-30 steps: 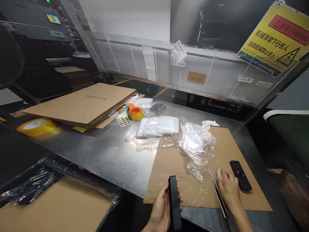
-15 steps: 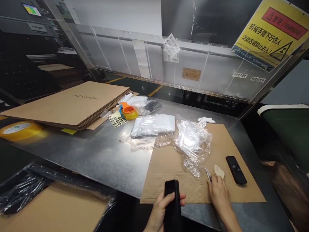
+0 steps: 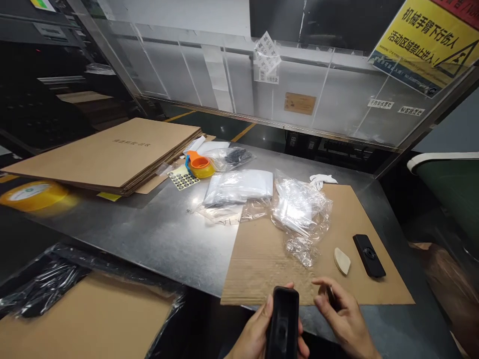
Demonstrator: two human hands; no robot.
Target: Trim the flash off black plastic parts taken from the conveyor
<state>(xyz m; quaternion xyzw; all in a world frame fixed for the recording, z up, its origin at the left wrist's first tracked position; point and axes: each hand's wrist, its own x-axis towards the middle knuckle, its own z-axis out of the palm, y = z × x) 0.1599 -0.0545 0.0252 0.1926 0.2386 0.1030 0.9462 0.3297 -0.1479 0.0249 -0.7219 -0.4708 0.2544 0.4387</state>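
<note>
My left hand (image 3: 256,326) is wrapped round a long black plastic housing (image 3: 283,319) at the bottom middle, its hollow side turned up. To its right, my right hand (image 3: 348,316) is raised at the cardboard's near edge, thumb and forefinger curled round a slim, blade-like metal tool (image 3: 331,297), blurred and mostly hidden by the fingers. Just beyond this hand lies a pale, leaf-shaped pad (image 3: 342,261) on the cardboard sheet (image 3: 262,269). A second black housing (image 3: 368,256), with a round feature in its middle, rests farther right.
Clear plastic bags (image 3: 299,207) and a wrapped white stack (image 3: 239,187) lie beyond the cardboard. An orange tape dispenser (image 3: 198,162), a stack of flat cartons (image 3: 123,149) and a tape roll (image 3: 33,193) are to the left. A transparent guard (image 3: 232,85) crosses the back.
The black housing has turned in my left hand, showing its hollow side. My right hand has drawn back from beside the pale pad, and the metal tool has left the cardboard with it.
</note>
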